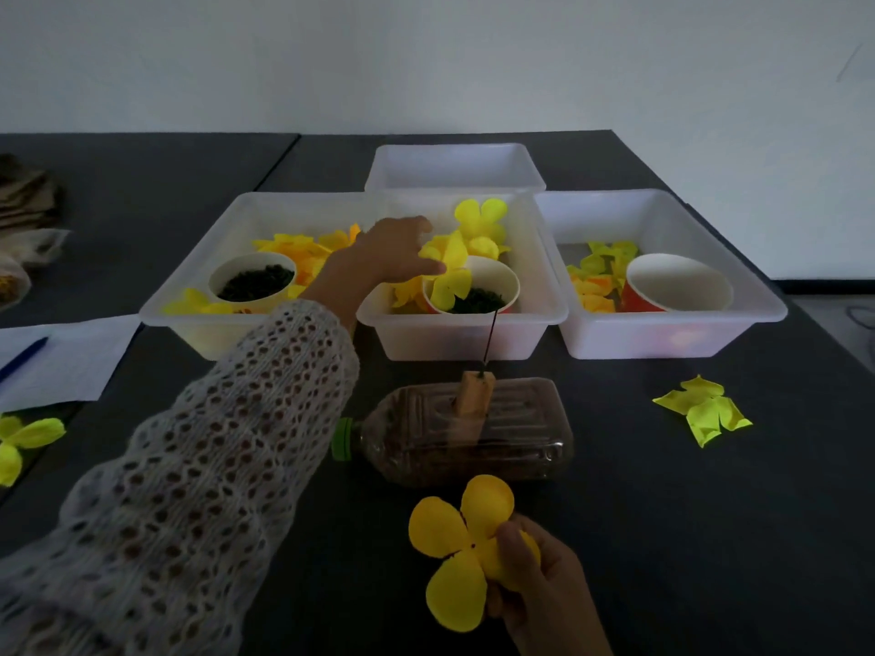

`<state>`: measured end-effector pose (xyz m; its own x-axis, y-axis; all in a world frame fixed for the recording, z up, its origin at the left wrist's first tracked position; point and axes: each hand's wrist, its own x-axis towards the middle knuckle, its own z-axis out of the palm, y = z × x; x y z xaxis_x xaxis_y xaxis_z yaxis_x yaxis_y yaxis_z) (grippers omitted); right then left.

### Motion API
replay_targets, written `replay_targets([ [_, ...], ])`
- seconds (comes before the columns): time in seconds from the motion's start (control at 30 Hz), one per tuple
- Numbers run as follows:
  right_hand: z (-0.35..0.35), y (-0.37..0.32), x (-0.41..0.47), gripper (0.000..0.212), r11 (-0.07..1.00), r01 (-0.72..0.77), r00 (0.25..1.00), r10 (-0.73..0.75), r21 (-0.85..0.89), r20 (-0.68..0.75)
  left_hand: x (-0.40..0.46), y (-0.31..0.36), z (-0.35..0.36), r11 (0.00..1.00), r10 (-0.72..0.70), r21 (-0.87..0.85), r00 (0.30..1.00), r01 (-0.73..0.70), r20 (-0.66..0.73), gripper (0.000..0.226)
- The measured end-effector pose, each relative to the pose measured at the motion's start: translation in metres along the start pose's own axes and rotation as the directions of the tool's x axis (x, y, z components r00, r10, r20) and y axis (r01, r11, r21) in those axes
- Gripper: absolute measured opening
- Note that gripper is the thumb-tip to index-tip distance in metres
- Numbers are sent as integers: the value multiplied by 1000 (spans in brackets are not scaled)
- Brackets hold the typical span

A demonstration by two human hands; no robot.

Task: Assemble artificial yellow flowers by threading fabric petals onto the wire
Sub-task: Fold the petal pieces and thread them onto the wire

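Note:
My right hand [535,580] pinches a yellow four-lobed fabric petal [461,556] near the front edge, its centre hole facing up. My left hand [395,250] reaches into the middle white tray [544,314] and pinches another yellow petal [450,267] above a red paper cup [509,277] of dark green bits. A thin dark wire [490,340] stands upright from a wooden block [475,395] on a plastic bottle [464,433] lying on its side between my hands.
A left tray [189,314] holds yellow petals and a cup of green bits [253,279]. The right tray [757,300] has petals and an empty red cup [677,284]. An empty tray [457,182] is behind. Loose petals [703,409] lie right; paper with pen [23,355] left.

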<state>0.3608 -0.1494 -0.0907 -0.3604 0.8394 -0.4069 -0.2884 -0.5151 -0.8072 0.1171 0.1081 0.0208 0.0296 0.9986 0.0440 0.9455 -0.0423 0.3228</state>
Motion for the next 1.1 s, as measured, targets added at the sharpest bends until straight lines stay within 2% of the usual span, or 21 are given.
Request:
replay_targets([
  [0.1, -1, -2, 1, 80, 999, -33, 999, 33, 21, -10, 0, -3, 5, 993, 16, -115, 981, -39, -193, 26],
  [0.13, -2, -2, 1, 79, 998, -45, 999, 46, 36, -17, 2, -2, 4, 983, -17, -179, 969, -29, -248, 20],
  [0.2, -2, -4, 1, 85, 995, -58, 998, 60, 75, -28, 8, 3, 1, 929, -158, -368, 936, 33, -314, 23],
  [0.23, -3, -4, 1, 90, 993, -62, 998, 65, 101, -27, 12, 5, -2, 854, -259, -516, 913, 63, -317, 29],
  [0.3, -2, -5, 0, 86, 986, -63, 997, 67, 157, -22, 16, 8, -9, 606, -426, -788, 880, 104, -211, 40],
  [0.33, -2, -6, -1, 76, 982, -56, 998, 60, 179, -18, 17, 9, -12, 513, -425, -849, 897, 125, -124, 40],
  [0.37, -1, -7, -2, 66, 978, -50, 998, 54, 203, -13, 15, 11, -15, 483, -382, -861, 923, 157, -46, 38],
  [0.4, 0, -8, -2, 57, 972, -51, 999, 53, 231, -3, 13, 12, -16, 495, -338, -848, 941, 192, 16, 41],
  [0.43, 1, -9, -3, 51, 964, -60, 998, 58, 260, 15, 11, 12, -17, 553, -328, -803, 944, 224, 38, 54],
  [0.5, 1, -10, -5, 41, 943, -108, 993, 90, 315, 70, 3, 13, -18, 735, -339, -639, 939, 227, -56, 74],
  [0.53, 0, -11, -6, 39, 931, -142, 988, 115, 336, 99, -3, 15, -19, 797, -318, -572, 939, 193, -127, 73],
  [0.63, 0, -13, -7, 40, 907, -180, 982, 142, 381, 125, -35, 27, -27, 885, -238, -454, 937, 101, -256, 55],
  [0.7, 4, -14, -8, 41, 913, -154, 988, 134, 377, 79, -66, 36, -32, 888, -169, -460, 938, 10, -304, 40],
  [0.77, 8, -17, -11, 46, 951, -104, 995, 102, 292, 24, -105, 45, -35, 857, -45, -501, 950, -123, -310, 25],
  [0.87, 12, -20, -15, 49, 986, -41, 999, 39, 160, 14, -170, 53, -32, 811, 209, -523, 964, -264, -163, 23],
  [0.97, 22, -24, -21, 47, 986, -20, 997, 9, 165, 71, -218, 53, -21, 819, 404, -498, 903, -286, 146, 33],
  [1.03, 30, -27, -24, 43, 978, -18, 992, -9, 207, 129, -239, 52, -10, 842, 411, -489, 859, -229, 305, 45],
  [1.1, 40, -29, -27, 42, 971, -20, 985, -21, 238, 169, -256, 56, -2, 858, 358, -490, 863, -153, 356, 54],
])
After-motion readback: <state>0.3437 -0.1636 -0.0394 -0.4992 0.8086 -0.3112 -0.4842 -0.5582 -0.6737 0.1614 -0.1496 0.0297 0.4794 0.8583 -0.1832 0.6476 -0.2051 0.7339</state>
